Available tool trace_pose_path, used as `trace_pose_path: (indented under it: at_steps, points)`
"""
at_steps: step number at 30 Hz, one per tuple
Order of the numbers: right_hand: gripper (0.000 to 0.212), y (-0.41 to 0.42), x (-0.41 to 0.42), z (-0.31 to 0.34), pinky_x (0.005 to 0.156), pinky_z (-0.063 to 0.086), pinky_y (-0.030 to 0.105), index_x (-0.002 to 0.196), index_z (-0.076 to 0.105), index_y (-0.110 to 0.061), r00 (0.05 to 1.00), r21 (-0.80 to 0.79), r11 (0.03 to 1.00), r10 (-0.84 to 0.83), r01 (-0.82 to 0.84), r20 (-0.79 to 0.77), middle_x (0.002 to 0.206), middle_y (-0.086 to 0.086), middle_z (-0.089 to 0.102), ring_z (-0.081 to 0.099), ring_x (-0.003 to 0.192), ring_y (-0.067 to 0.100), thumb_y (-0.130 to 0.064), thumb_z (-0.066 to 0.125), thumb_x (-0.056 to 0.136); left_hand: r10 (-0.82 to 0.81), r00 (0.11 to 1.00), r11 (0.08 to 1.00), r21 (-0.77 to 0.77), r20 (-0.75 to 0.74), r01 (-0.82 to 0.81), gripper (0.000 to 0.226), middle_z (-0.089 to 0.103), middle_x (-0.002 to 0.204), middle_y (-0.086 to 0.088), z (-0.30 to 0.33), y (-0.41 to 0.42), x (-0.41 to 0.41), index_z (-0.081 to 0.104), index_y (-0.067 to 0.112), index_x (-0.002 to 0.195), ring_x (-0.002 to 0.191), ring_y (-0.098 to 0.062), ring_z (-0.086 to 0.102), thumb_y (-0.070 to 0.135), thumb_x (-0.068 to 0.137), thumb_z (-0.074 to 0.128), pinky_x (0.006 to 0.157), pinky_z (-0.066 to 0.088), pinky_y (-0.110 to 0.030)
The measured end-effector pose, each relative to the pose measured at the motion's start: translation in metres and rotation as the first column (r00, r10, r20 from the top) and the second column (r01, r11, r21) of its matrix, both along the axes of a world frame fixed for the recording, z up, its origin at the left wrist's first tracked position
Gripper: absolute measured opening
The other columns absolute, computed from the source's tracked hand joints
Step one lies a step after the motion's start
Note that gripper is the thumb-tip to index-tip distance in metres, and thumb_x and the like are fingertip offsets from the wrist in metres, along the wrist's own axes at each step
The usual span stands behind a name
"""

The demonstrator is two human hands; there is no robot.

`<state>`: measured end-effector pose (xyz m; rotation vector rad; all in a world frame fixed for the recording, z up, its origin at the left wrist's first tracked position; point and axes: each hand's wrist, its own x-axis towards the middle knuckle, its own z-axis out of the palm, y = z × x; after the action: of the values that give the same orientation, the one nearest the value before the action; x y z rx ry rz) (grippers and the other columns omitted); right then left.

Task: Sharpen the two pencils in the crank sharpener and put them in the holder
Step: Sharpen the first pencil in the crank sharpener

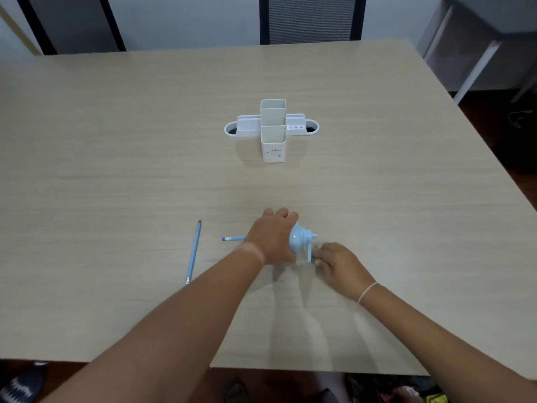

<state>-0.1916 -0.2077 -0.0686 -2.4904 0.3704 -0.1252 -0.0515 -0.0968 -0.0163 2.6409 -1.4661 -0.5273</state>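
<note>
Head view: near the desk's (116, 141) front edge, left hand (271, 238) clamps the light plastic sharpener (299, 238), a pencil (233, 238) inserted; right hand (338, 264) pinches the crank (310, 251). Likely slides unless pressed. Second pencil (193, 251) lies left; holder (273, 130) mid-desk.

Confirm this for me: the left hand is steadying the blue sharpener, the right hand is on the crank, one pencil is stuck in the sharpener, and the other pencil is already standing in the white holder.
One detail is wrong. The head view shows the other pencil lying flat on the table, left of the left hand, not in the white holder. The rest holds: that hand steadies the blue sharpener, the right hand is at the crank, and one pencil sticks out of the sharpener.
</note>
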Motion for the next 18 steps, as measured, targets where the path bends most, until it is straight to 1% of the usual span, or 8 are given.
trace_pose_path:
  at_steps: [2, 4, 7, 8, 10, 12, 16, 18]
  points:
    - [0.027, 0.003, -0.007, 0.017, 0.064, 0.028, 0.012, 0.081, 0.068, -0.003, 0.994, 0.003, 1.0, 0.004, -0.005, 0.11, 0.067, 0.012, 0.062, 0.043, 0.067, 0.012, -0.012, 0.042, 0.08, -0.003, 1.0, 1.0, 0.011, 0.01, 0.003, 0.059, 0.05, 0.112, -0.003, 0.001, 0.0, 0.001, 0.046, 0.014, 0.113, 0.102, -0.029, 0.044, 0.031, 0.065, 0.074, 0.081, 0.05, -0.039]
    - [0.032, 0.001, -0.003, 0.03, 0.065, 0.032, 0.015, 0.082, 0.068, -0.002, 0.976, -0.018, 1.0, -0.01, 0.014, 0.22, 0.068, 0.012, 0.063, 0.044, 0.07, 0.012, -0.016, 0.04, 0.08, -0.002, 1.0, 1.0, 0.012, 0.008, 0.001, 0.058, 0.051, 0.111, -0.003, 0.0, 0.0, 0.001, 0.046, 0.014, 0.113, 0.102, -0.03, 0.045, 0.031, 0.064, 0.074, 0.08, 0.05, -0.039]
    - [0.026, -0.01, 0.017, 0.04, 0.068, 0.032, 0.014, 0.084, 0.068, -0.001, 0.963, -0.031, 0.997, -0.058, 0.068, 0.263, 0.072, 0.016, 0.066, 0.052, 0.074, 0.018, -0.012, 0.045, 0.083, -0.004, 1.0, 1.0, 0.015, 0.018, 0.004, 0.057, 0.051, 0.111, -0.004, 0.001, 0.0, 0.0, 0.046, 0.013, 0.111, 0.101, -0.03, 0.045, 0.033, 0.065, 0.074, 0.081, 0.049, -0.04]
    - [0.022, -0.016, 0.026, 0.041, 0.071, 0.033, 0.015, 0.084, 0.068, 0.0, 0.964, -0.023, 0.995, -0.084, 0.093, 0.254, 0.073, 0.018, 0.066, 0.057, 0.075, 0.024, -0.008, 0.048, 0.082, -0.002, 1.0, 1.0, 0.013, 0.016, 0.002, 0.057, 0.051, 0.111, -0.004, 0.001, 0.0, 0.0, 0.046, 0.013, 0.111, 0.101, -0.03, 0.045, 0.034, 0.065, 0.074, 0.081, 0.05, -0.04]
    - [0.018, -0.025, 0.045, 0.038, 0.075, 0.041, 0.026, 0.086, 0.069, 0.003, 0.97, -0.017, 0.992, -0.12, 0.126, 0.21, 0.075, 0.022, 0.066, 0.06, 0.077, 0.033, 0.0, 0.052, 0.081, 0.0, 1.0, 1.0, 0.011, 0.015, 0.0, 0.057, 0.051, 0.111, -0.004, 0.0, 0.001, 0.001, 0.046, 0.013, 0.11, 0.1, -0.03, 0.044, 0.034, 0.065, 0.074, 0.082, 0.05, -0.04]
    - [0.016, -0.031, 0.06, 0.03, 0.074, 0.045, 0.035, 0.088, 0.069, 0.005, 0.982, -0.035, 0.99, -0.128, 0.134, 0.136, 0.078, 0.026, 0.065, 0.06, 0.081, 0.038, 0.007, 0.054, 0.082, -0.002, 1.0, 1.0, 0.015, 0.02, 0.001, 0.057, 0.051, 0.11, -0.004, 0.0, 0.001, 0.001, 0.045, 0.013, 0.11, 0.1, -0.029, 0.044, 0.034, 0.065, 0.074, 0.081, 0.05, -0.039]
    - [0.018, -0.026, 0.06, 0.009, 0.07, 0.043, 0.035, 0.083, 0.067, 0.006, 0.992, -0.07, 0.994, -0.086, 0.08, -0.087, 0.083, 0.027, 0.062, 0.057, 0.084, 0.036, 0.006, 0.049, 0.081, 0.001, 1.0, 1.0, 0.01, 0.02, -0.001, 0.059, 0.051, 0.112, -0.004, -0.001, 0.0, 0.001, 0.046, 0.013, 0.113, 0.102, -0.03, 0.045, 0.033, 0.065, 0.074, 0.081, 0.049, -0.039]
    - [0.021, -0.015, 0.044, 0.001, 0.064, 0.037, 0.03, 0.074, 0.067, 0.004, 0.993, -0.086, 0.994, -0.078, 0.07, -0.094, 0.076, 0.026, 0.063, 0.06, 0.076, 0.035, 0.005, 0.046, 0.076, 0.002, 1.0, 1.0, 0.006, 0.019, -0.003, 0.06, 0.051, 0.112, -0.003, -0.001, 0.0, 0.001, 0.046, 0.014, 0.114, 0.102, -0.029, 0.044, 0.033, 0.065, 0.074, 0.082, 0.049, -0.039]
